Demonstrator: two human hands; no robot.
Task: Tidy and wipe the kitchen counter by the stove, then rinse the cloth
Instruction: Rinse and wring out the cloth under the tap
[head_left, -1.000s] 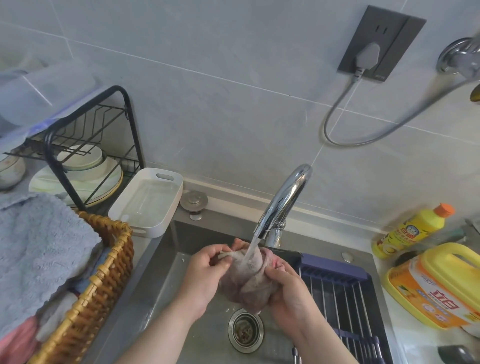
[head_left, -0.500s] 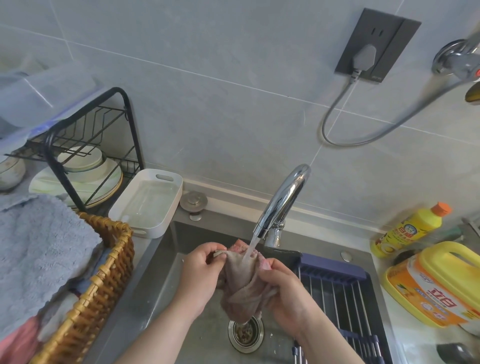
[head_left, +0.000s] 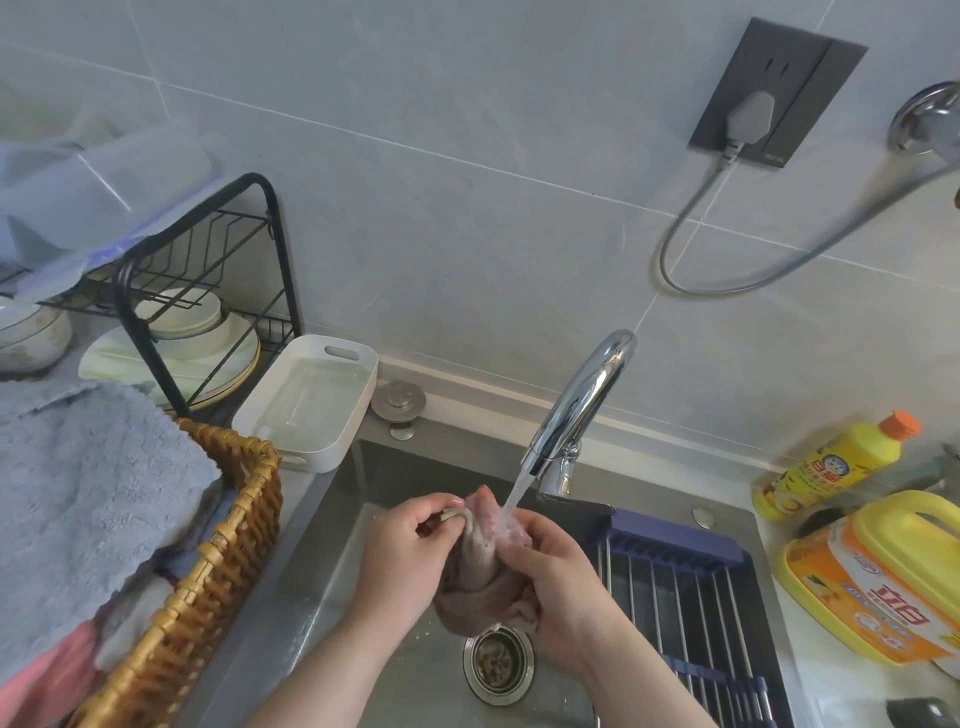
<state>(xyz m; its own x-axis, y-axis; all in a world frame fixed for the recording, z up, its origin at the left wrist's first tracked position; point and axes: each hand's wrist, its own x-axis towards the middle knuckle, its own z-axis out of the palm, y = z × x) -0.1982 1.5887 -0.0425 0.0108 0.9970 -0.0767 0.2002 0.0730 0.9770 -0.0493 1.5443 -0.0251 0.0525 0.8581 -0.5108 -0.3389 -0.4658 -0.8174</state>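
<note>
From the head camera, both hands are over the steel sink (head_left: 332, 545), working a wet, pinkish-brown cloth (head_left: 485, 597) under the running tap. The left hand (head_left: 400, 556) pinches a folded edge of the cloth between thumb and forefinger, its other fingers curled in below. The right hand (head_left: 556, 577) is wrapped round the bunched cloth from the other side, thumb on top; its fingertips sit behind the fabric, so how tightly they close is hard to tell. The cloth hangs between the two hands, and its lower end dangles just above the drain strainer (head_left: 498, 662).

A thin stream of water (head_left: 514, 493) falls from the chrome faucet (head_left: 582, 405) onto the top of the cloth, between the hands. A dark blue drying rack (head_left: 675, 597) with metal bars spans the right part of the sink.

On the counter (head_left: 831, 696) to the right, a yellow bottle with an orange cap (head_left: 831, 467) lies tilted near the wall, and a yellow jug with an orange label (head_left: 883, 582) lies just in front of it. To the left of the sink stand a white tray (head_left: 311, 400), a metal sink plug (head_left: 397, 400) beside it, a black dish rack (head_left: 208, 260) holding plates and bowls, and a wicker basket (head_left: 208, 571) with a grey towel (head_left: 88, 493) draped over it. A grey plug sits in the dark wall socket (head_left: 774, 93).
</note>
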